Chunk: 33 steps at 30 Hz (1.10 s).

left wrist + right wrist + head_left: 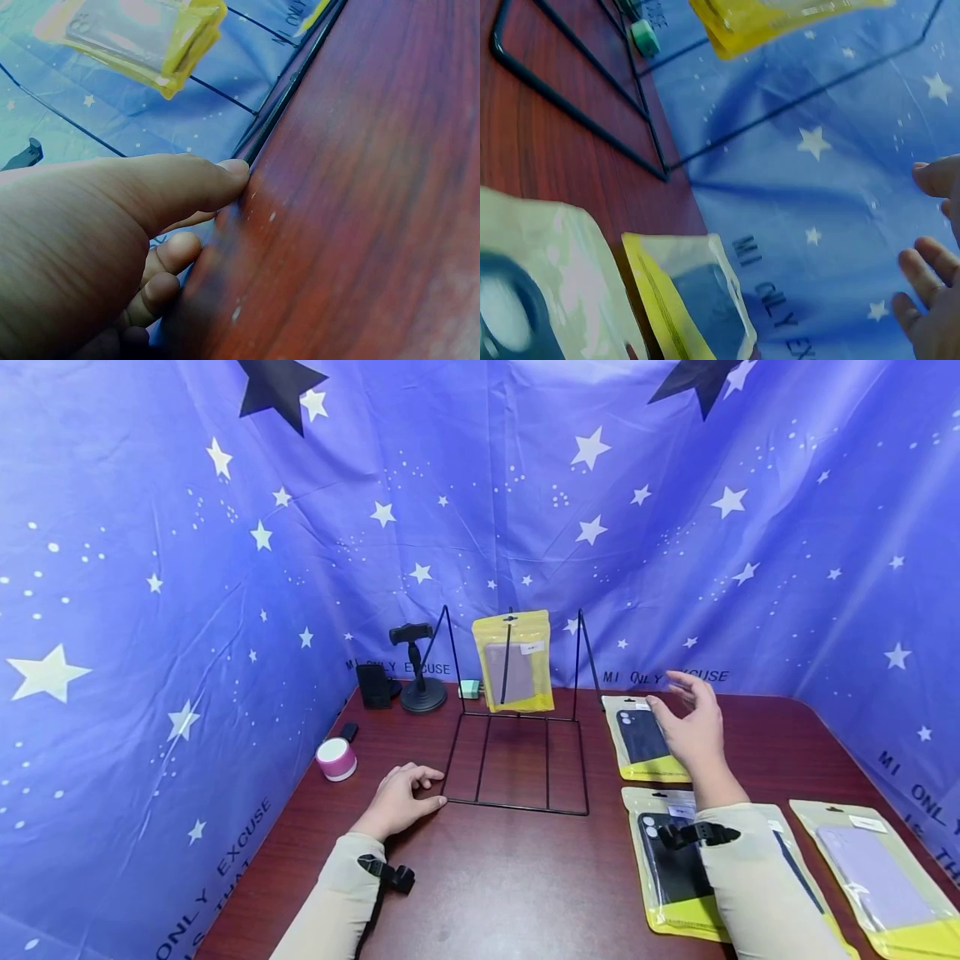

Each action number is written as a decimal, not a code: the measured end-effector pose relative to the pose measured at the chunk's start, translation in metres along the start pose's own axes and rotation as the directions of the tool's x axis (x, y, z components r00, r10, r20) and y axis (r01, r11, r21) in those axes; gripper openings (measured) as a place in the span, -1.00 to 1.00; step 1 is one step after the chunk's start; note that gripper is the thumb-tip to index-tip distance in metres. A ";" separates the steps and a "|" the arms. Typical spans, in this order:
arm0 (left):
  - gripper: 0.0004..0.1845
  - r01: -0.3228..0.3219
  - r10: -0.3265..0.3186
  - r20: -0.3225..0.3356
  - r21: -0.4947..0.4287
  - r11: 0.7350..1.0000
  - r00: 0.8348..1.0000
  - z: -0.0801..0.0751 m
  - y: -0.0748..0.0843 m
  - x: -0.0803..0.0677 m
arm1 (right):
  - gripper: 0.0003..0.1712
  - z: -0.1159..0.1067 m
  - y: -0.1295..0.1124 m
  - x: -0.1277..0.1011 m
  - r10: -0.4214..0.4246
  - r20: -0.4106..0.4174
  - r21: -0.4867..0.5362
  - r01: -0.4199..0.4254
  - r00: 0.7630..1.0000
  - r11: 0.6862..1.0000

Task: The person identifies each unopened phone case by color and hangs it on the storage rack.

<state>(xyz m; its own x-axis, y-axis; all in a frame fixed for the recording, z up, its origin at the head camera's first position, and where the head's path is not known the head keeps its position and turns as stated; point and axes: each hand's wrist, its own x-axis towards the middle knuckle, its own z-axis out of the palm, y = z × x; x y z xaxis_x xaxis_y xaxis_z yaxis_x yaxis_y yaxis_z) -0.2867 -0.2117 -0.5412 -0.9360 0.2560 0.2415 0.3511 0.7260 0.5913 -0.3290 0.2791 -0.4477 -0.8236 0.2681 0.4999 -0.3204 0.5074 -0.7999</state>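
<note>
Bracing the wire rack (516, 760) with my left hand (401, 799), fingers curled loosely at its corner; one pouch (514, 662) hung, three left, right hand (693, 724) spread, empty.

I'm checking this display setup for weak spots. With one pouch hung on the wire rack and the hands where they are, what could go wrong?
The left hand only touches the wire rack at its front corner, so a nudge might slide it. The hung pouch dangles from one hook and could swing off. The right hand hovers open above the dark-case pouch; its sleeve might drag the pouch below.
</note>
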 end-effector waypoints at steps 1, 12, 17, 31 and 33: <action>-0.61 0.001 -0.001 0.000 0.002 1.000 1.000 0.000 0.000 0.000 | -0.38 -0.003 0.003 0.001 0.016 0.011 -0.013 -0.016 1.000 1.000; -0.63 -0.008 0.008 0.001 -0.008 1.000 1.000 0.000 -0.001 0.001 | -0.30 -0.019 0.030 -0.001 0.201 0.175 -0.182 -0.169 0.964 0.969; -0.63 -0.007 0.007 0.002 -0.011 1.000 1.000 0.000 0.000 0.001 | -0.26 -0.021 0.043 -0.002 0.288 0.261 -0.268 -0.217 0.921 0.938; -0.63 0.003 -0.003 -0.002 -0.013 1.000 1.000 0.000 -0.001 0.001 | -0.11 -0.018 0.059 -0.006 0.416 0.373 -0.334 -0.298 0.829 0.894; -0.63 0.001 -0.001 -0.004 -0.014 1.000 1.000 0.001 -0.002 0.001 | -0.10 -0.018 0.057 -0.007 0.418 0.380 -0.348 -0.292 0.825 0.891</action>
<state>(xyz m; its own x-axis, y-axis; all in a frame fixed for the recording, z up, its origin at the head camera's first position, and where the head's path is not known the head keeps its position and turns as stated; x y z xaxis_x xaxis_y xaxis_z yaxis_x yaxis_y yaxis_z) -0.2881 -0.2123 -0.5425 -0.9364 0.2525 0.2437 0.3502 0.7171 0.6026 -0.3336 0.3211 -0.4911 -0.9913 0.1224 -0.0484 0.1176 0.6587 -0.7432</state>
